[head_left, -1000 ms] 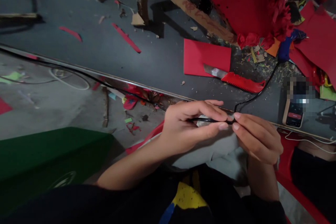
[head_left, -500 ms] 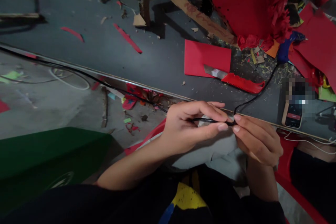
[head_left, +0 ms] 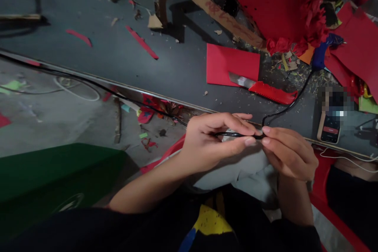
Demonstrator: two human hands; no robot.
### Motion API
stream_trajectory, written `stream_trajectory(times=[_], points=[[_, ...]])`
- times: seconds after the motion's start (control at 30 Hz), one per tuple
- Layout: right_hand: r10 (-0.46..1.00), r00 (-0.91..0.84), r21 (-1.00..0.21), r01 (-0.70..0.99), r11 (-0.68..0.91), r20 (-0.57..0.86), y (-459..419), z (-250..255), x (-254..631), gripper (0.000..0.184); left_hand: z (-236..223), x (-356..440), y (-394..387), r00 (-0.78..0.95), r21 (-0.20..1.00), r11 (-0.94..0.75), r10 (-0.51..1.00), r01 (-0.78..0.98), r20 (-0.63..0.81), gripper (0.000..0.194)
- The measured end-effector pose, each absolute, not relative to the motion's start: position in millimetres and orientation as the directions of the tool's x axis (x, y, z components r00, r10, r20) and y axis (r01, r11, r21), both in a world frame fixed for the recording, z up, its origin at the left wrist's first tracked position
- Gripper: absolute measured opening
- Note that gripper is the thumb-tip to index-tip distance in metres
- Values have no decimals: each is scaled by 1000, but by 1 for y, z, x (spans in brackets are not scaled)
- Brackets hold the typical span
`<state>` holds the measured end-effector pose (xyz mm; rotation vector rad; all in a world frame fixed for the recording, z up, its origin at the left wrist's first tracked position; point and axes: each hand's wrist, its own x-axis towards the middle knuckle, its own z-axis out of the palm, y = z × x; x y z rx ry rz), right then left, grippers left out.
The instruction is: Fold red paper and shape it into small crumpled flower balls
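Observation:
A black cable (head_left: 228, 134) runs through both hands just off the table's near edge. My left hand (head_left: 211, 138) pinches it between thumb and fingers. Right beside it, the fingertips of my right hand (head_left: 289, 151) are closed on the same cable, where it bends up onto the table. From that bend the cable leads to a blue glue gun (head_left: 319, 57) at the right; its other end trails left along the table edge. A red utility knife (head_left: 273, 92), blade out, rests partly on a red paper rectangle (head_left: 232, 63) beyond my hands.
A large red paper-covered piece (head_left: 274, 4) with a cardboard edge stands at the back of the grey table (head_left: 103, 59). A phone (head_left: 329, 122) lies at the right. Paper scraps litter the floor. A green box-like object (head_left: 65, 173) is at lower left. Another person's dark clothing (head_left: 351, 201) shows at right.
Both hands keep their hold on the cable, almost still. My right hand has shifted very slightly up. The view has moved a little.

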<state>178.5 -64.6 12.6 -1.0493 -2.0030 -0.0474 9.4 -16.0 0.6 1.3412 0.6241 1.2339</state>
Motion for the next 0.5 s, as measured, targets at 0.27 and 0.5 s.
stream_trajectory(times=[0.27, 0.5], points=[[769, -62, -572, 632, 523, 636, -62, 13, 169, 16, 0, 9, -16, 281, 928, -235, 906, -288, 317, 6], [850, -48, -630, 650, 425, 524, -61, 18, 171, 18, -1, 7, -16, 286, 901, -402, 855, -159, 432, 8]])
